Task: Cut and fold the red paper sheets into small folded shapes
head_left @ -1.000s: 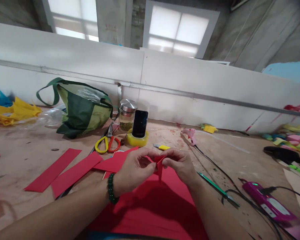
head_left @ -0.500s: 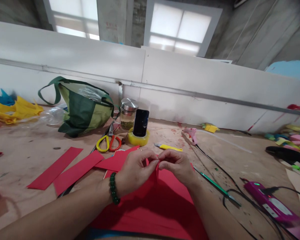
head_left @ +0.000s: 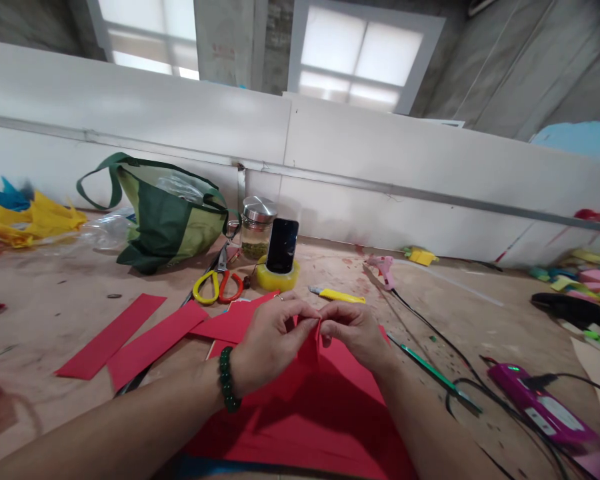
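Head view: surface [head_left: 480,320] carried a large red sheet [head_left: 330,427]; two red strips [head_left: 113,337] lay flat to its left, unfolded, touched by neither hand. Left hand [head_left: 273,343] and right hand [head_left: 355,327] met above the sheet, fingertips pinched close on a small red piece [head_left: 309,350]. Piece looked partly folded, probably unfinished. It hung between and below the fingertips, partly hidden by them.

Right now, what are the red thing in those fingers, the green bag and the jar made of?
Red piece: dull, perhaps paper or felt; it looks thin. Green bag: likely soft matte fabric; it slumps and creases. Jar: clear glass or plastic; you can see inside. Lid: probably metal, from its silvery shine.
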Available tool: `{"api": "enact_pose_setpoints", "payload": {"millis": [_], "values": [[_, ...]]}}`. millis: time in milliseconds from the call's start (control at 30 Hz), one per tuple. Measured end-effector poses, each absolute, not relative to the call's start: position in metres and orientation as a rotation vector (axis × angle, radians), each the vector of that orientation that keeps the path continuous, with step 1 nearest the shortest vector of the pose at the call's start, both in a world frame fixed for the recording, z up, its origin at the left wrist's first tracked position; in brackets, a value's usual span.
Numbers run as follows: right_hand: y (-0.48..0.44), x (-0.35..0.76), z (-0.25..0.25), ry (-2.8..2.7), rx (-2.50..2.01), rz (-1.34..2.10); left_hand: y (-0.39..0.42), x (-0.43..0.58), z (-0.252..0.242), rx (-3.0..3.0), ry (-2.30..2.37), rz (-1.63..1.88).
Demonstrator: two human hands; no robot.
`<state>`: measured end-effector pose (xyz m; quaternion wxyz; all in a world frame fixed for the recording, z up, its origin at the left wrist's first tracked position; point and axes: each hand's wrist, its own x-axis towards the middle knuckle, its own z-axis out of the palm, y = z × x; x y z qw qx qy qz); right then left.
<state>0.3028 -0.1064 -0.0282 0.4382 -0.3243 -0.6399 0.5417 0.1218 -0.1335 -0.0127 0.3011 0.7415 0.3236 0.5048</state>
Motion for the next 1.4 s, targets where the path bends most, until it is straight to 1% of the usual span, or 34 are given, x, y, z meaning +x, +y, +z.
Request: {"api": "enact_pose_setpoints", "payload": {"millis": [333,500,567,733,800,900,1067,1300,1333,1400], "values": [[-0.101,0.313,-0.034,-1.638,-0.784,1.545,-0.132,0.122,-0.014,1.828,0.85,1.288],[-0.102,0.315,-0.028,-1.674,-0.774,1.509,-0.131,0.122,-0.015,1.882,0.908,1.337],[-0.106,0.313,-0.025,-1.687,-0.803,1.406,-0.131,0.123,-0.015,1.891,0.925,1.366],[-0.118,0.301,-0.018,-1.879,-1.015,0.782,-0.127,0.123,-0.018,1.873,0.967,1.384],[-0.121,0.297,-0.017,-1.906,-1.033,0.651,-0.126,0.123,-0.019,1.888,1.002,1.391],[-0.123,0.295,-0.016,-1.912,-1.02,0.563,-0.125,0.123,-0.018,1.87,0.971,1.408],[-0.121,0.299,-0.013,-1.954,-1.025,0.508,-0.125,0.123,-0.017,1.794,0.884,1.377],[-0.129,0.292,-0.021,-2.004,-0.994,0.156,-0.121,0.122,-0.023,1.852,0.922,1.383],[-0.131,0.291,-0.022,-1.986,-0.993,0.174,-0.12,0.121,-0.023,1.854,0.931,1.394],[-0.132,0.291,-0.021,-1.953,-0.961,0.367,-0.119,0.121,-0.023,1.835,0.955,1.42]]}}
